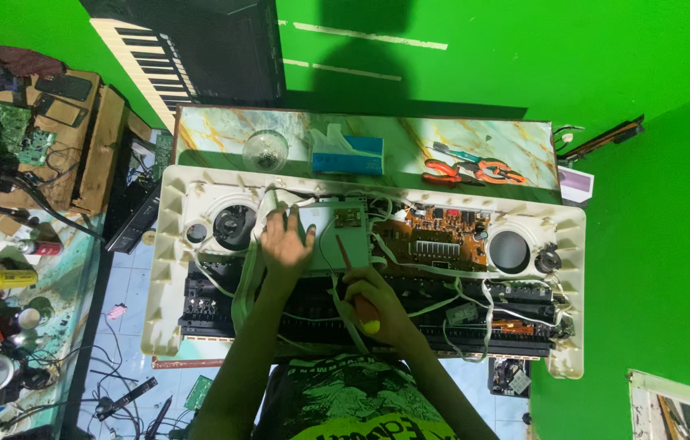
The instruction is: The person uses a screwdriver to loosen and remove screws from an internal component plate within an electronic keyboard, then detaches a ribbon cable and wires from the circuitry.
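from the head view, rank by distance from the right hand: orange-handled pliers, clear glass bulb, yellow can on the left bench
From the right hand:
1. Clear glass bulb, up and left on the marble-patterned table.
2. Orange-handled pliers, up and right on that table; too close to the bulb to call firmly.
3. Yellow can, far left.

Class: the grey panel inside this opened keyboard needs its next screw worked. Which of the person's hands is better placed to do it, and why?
Probably the right hand: it grips the screwdriver, whose tip meets the grey panel. The left hand lies flat on that panel, bracing it.

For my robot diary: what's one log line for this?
left hand: on grey panel | right hand: holds screwdriver | keyboard case: opened
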